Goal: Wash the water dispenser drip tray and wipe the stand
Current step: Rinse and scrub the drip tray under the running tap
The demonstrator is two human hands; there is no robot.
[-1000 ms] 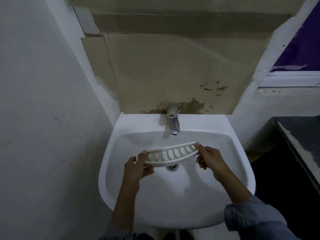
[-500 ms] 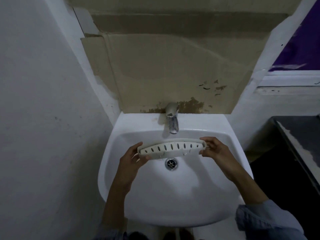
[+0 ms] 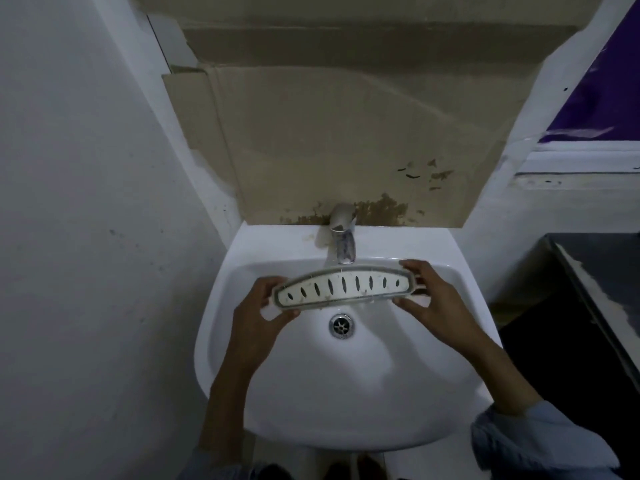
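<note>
While gripped at its left end by the left hand [image 3: 258,311] and at its right end by the right hand [image 3: 437,299], long curved white plastic drip tray with dark slots [image 3: 343,287] held level over the white ceramic sink [image 3: 346,410]. Long axis lying left to right, equally near both hands. Just far of it, chrome tap [image 3: 343,242], apparently dry; probably next to be opened.

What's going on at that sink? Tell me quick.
A person is holding a slotted white drip tray over a white sink, the left hand gripping one end and the right hand the other. The tray sits just below the tap and above the drain, slotted face up. No water can be seen running, so the washing looks not yet started.
</note>
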